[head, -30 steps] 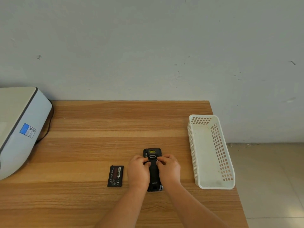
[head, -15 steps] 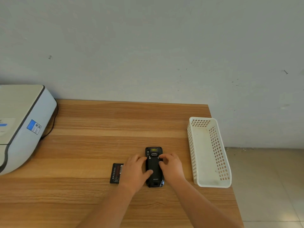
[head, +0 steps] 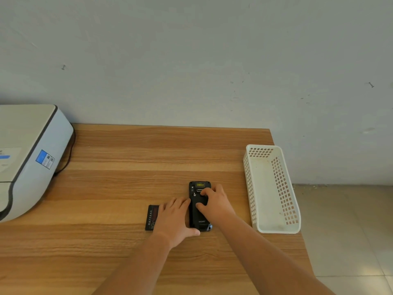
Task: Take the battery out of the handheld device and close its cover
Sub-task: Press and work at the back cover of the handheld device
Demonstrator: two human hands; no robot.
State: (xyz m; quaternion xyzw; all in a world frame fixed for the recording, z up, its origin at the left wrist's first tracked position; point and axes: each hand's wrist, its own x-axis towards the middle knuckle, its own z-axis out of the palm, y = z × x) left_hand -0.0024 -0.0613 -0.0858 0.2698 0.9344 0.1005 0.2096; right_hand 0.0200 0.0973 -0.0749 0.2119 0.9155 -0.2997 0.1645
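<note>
The black handheld device [head: 198, 218] lies face down on the wooden table [head: 131, 167], its back cover on. My right hand [head: 214, 204] rests on it, fingertips on the upper part of the cover and thumb on its middle. Against the device's left side lies my left hand [head: 174, 220], flat, with the thumb at its lower edge. The black battery [head: 152, 217] sits on the table just left of my left hand, which hides part of it.
A white perforated plastic basket [head: 274, 229] stands empty at the table's right edge. A grey-white printer [head: 29, 154] with a black cable occupies the left end. The wall runs along the back edge; tiled floor lies beyond the right edge.
My left hand has slid off the cover to the device's left side, over part of the battery. My right hand stays on the cover, with its fingers shifted.
</note>
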